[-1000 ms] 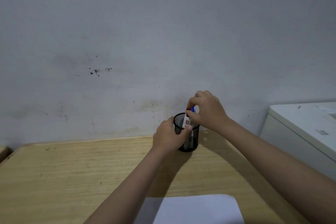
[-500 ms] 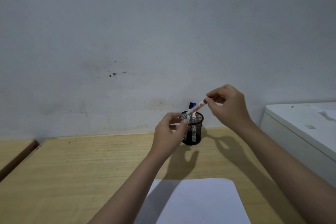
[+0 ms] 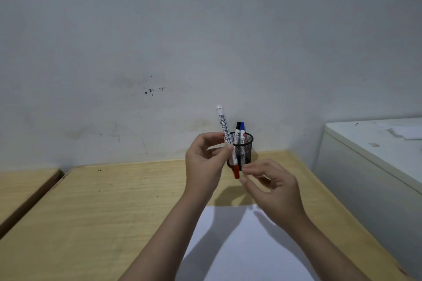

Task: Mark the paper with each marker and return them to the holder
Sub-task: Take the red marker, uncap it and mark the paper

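- Head view: half a second ago the right hand held the red marker by its end above the holder; the marker now stands nearly upright in the left hand, and the right hand has dropped below it.
- The left hand pinches the red marker at mid-barrel between thumb and fingers, red cap down, white end up and tilted slightly left.
- The right hand sits just right of the red cap, fingers loosely curled and partly apart, holding nothing; its fingertips are very near the cap, and whether they touch it cannot be told.
- The mesh holder stands on the far part of the bench, near the wall, just behind the marker.
- A black marker and a blue marker stand in the holder, caps up, side by side.
- The paper lies on the near bench, under the forearms.
- A white cabinet stands to the right of the bench.
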Demonstrator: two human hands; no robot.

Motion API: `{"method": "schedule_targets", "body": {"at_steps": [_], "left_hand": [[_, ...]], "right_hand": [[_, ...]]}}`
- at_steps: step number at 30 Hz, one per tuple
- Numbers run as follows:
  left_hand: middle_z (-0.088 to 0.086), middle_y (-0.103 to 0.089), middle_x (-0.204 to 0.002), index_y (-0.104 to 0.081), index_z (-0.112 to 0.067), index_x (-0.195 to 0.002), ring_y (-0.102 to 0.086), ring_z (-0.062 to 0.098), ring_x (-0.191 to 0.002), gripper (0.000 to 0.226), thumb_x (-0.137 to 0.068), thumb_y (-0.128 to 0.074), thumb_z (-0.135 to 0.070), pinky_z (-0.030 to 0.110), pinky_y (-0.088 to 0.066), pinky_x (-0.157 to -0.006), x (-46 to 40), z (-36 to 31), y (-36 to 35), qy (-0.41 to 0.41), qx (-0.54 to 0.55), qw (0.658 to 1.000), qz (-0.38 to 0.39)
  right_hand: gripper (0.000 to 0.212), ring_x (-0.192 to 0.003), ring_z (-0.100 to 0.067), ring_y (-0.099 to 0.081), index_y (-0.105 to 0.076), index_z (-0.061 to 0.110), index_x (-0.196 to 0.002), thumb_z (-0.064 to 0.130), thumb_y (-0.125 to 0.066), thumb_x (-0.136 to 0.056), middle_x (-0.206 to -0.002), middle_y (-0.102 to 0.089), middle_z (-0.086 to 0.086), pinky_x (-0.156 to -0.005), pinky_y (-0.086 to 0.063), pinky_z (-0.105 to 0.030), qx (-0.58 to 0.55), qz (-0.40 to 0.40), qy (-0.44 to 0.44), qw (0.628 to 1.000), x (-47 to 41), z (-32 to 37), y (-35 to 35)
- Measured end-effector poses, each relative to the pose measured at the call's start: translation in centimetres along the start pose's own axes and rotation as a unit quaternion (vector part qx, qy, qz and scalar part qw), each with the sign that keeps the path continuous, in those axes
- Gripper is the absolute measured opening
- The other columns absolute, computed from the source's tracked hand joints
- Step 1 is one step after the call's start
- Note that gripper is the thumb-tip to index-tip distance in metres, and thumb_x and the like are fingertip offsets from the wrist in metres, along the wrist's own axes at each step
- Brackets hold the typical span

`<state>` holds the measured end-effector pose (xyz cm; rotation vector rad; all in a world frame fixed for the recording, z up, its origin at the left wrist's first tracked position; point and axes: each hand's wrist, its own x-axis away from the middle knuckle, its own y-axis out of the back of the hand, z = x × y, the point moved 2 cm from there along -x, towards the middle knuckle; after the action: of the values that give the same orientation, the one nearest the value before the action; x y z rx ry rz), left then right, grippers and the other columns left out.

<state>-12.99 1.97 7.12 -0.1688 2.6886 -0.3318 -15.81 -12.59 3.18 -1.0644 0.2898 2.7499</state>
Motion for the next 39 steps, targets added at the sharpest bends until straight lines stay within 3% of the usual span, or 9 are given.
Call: {"method": "schedule_targets", "body": {"at_steps": [4,9,12,15,20,24,28,33,39], "left_hand": [[-0.009,-0.071,-0.078,-0.068,-0.020,-0.084,-0.062,0.005,-0.061,0.021,-0.079,-0.066,0.000,0.024,-0.051,-0.051,1.4,-1.0,1.0,-0.033,-0.094,0.995,0.014],[-0.011,-0.074,-0.082,-0.063,-0.032,-0.080,-0.069,0.006,-0.084,0.028,-0.074,-0.070,-0.006,0.029,-0.055,-0.077,3.4,-1.4,2.2,-0.068,-0.202,0.976,0.035],[-0.008,-0.073,-0.089,-0.061,-0.026,-0.088,-0.068,0.004,-0.089,0.024,-0.075,-0.072,-0.010,0.025,-0.053,-0.079,4.9,-1.7,2.9,-0.082,-0.227,0.969,0.043],[-0.011,-0.072,-0.092,-0.062,-0.027,-0.094,-0.066,0.003,-0.089,0.030,-0.071,-0.078,-0.016,0.020,-0.051,-0.079,6.2,-1.4,4.2,-0.060,-0.256,0.964,0.038],[-0.002,-0.074,-0.077,-0.073,-0.021,-0.078,-0.068,0.013,-0.071,0.023,-0.064,-0.081,-0.005,0.027,-0.054,-0.071,8.8,-0.4,5.4,0.018,-0.191,0.981,0.001],[-0.006,-0.076,-0.077,-0.075,-0.028,-0.077,-0.071,0.011,-0.073,0.027,-0.064,-0.081,-0.005,0.021,-0.055,-0.069,10.2,0.1,5.4,0.035,-0.170,0.985,-0.021],[0.002,-0.075,-0.076,-0.073,-0.018,-0.080,-0.070,0.011,-0.071,0.026,-0.064,-0.079,0.001,0.017,-0.053,-0.066,10.8,0.5,5.6,0.053,-0.144,0.987,-0.049],[0.002,-0.075,-0.070,-0.073,-0.016,-0.071,-0.070,0.014,-0.069,0.025,-0.068,-0.073,0.008,0.023,-0.056,-0.068,11.1,0.7,6.1,0.067,-0.112,0.990,-0.052],[0.008,-0.071,-0.061,-0.073,-0.008,-0.075,-0.067,0.018,-0.058,0.013,-0.083,-0.063,-0.004,0.028,-0.057,-0.065,11.2,0.9,6.7,0.070,-0.121,0.990,-0.028]], "right_hand": [[0.011,-0.073,-0.013,-0.068,-0.074,0.018,-0.083,0.008,-0.074,-0.077,-0.081,-0.072,-0.004,-0.070,-0.055,-0.024,-0.036,-0.047,-0.053,0.997,-1.2,1.4,-0.2],[0.013,-0.057,-0.026,-0.056,-0.072,0.011,-0.081,0.024,-0.073,-0.079,-0.075,-0.069,-0.023,-0.057,-0.046,-0.033,-0.070,-0.024,-0.149,0.986,-1.2,2.8,-2.1],[0.010,-0.051,-0.013,-0.062,-0.070,0.009,-0.076,0.018,-0.071,-0.080,-0.062,-0.070,-0.002,-0.053,-0.050,-0.025,-0.092,-0.031,-0.171,0.980,-0.2,3.2,-3.0],[0.009,-0.048,-0.007,-0.061,-0.067,0.003,-0.078,0.010,-0.067,-0.083,-0.053,-0.066,0.005,-0.051,-0.052,-0.020,-0.143,-0.068,-0.202,0.966,0.9,3.1,-2.9],[0.010,-0.047,-0.008,-0.059,-0.065,0.003,-0.076,0.008,-0.064,-0.085,-0.051,-0.064,0.003,-0.053,-0.055,-0.024,-0.184,-0.091,-0.231,0.951,2.7,3.1,-2.8],[0.013,-0.054,-0.013,-0.061,-0.066,0.004,-0.077,0.015,-0.066,-0.083,-0.061,-0.069,-0.002,-0.053,-0.055,-0.026,-0.189,-0.029,-0.257,0.947,4.3,3.2,-3.5],[0.018,-0.048,-0.013,-0.058,-0.065,0.002,-0.071,0.015,-0.066,-0.083,-0.053,-0.066,0.001,-0.050,-0.053,-0.025,-0.188,0.014,-0.273,0.944,5.4,3.1,-4.3],[0.012,-0.051,-0.012,-0.055,-0.063,0.005,-0.073,0.009,-0.062,-0.085,-0.057,-0.064,-0.001,-0.052,-0.055,-0.026,-0.219,0.033,-0.268,0.938,5.8,2.9,-4.2],[0.016,-0.062,-0.010,-0.063,-0.064,0.007,-0.085,0.020,-0.063,-0.077,-0.068,-0.068,-0.001,-0.059,-0.056,-0.023,-0.228,0.061,-0.239,0.942,6.2,2.7,-4.0]]}}
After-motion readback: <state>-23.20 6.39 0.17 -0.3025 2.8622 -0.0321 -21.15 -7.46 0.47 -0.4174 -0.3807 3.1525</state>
